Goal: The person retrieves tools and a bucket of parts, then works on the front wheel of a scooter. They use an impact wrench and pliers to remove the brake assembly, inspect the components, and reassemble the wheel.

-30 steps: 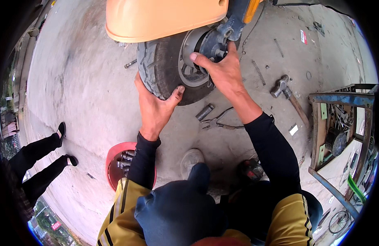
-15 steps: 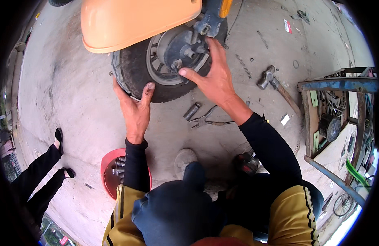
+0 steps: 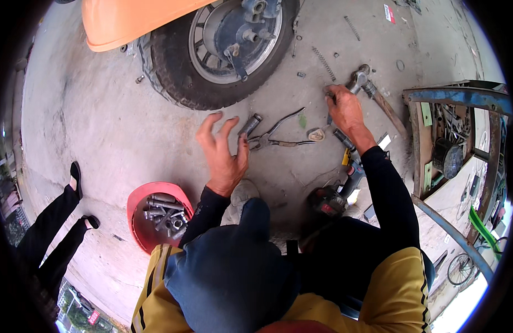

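Note:
My left hand (image 3: 224, 158) hovers in front of the wheel with its fingers spread and nothing in them. Near its thumb lie a metal socket (image 3: 251, 124) and a pair of pliers (image 3: 289, 143) on the concrete. My right hand (image 3: 348, 115) is low over the floor beside the ball-peen hammer (image 3: 387, 111), its fingers pinched together; what is between them is hidden. Above both hands stands a wheel with a black tyre (image 3: 170, 80) and a dusty hub (image 3: 226, 41), partly under an orange fender (image 3: 134, 22).
At left, a red helmet-like bowl (image 3: 135, 213) holds several sockets. A cordless power tool (image 3: 329, 198) lies by my right knee. Springs (image 3: 324, 62) are beyond my right hand. A blue metal rack (image 3: 462, 100) with tools stands right; another person's legs (image 3: 59, 222) are far left.
Both hands have come off the wheel. The left has drawn back toward me and opened; the right has moved right, down to the floor by the hammer. The view has shifted, uncovering the power tool.

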Demonstrator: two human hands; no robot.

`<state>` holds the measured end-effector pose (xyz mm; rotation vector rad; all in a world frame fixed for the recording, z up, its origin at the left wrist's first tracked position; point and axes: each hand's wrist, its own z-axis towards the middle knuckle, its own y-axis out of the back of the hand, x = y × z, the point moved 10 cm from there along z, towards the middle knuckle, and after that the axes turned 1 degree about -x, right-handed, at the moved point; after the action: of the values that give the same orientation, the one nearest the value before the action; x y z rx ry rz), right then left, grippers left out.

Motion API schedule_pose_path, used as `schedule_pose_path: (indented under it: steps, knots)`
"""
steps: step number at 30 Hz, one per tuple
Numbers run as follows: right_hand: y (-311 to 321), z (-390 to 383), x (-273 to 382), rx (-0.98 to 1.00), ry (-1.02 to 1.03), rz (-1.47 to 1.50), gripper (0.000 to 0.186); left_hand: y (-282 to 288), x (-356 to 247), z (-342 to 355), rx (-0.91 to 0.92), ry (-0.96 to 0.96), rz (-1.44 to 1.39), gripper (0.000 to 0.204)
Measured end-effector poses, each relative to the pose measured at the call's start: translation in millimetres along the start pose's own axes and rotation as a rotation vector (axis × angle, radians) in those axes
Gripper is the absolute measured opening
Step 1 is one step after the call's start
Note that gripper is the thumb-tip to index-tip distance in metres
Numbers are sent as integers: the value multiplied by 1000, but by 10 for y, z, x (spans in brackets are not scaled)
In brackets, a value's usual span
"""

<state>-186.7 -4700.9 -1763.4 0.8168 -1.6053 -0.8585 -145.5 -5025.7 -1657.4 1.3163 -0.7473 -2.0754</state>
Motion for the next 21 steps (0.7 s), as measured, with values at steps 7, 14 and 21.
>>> schedule_pose_path:
  steps: [7, 14, 21]
  knots:
    - [-338, -379, 460, 156, 247, -139, 16, -717, 123, -275, 392, 72, 11, 47]
    - [-529, -1037, 894, 223, 613, -311, 17, -863, 318, -251, 440, 48, 117, 44]
    - [-87, -1065, 668, 466, 741, -495, 15, -1023, 101, -82, 440, -111, 122, 35]
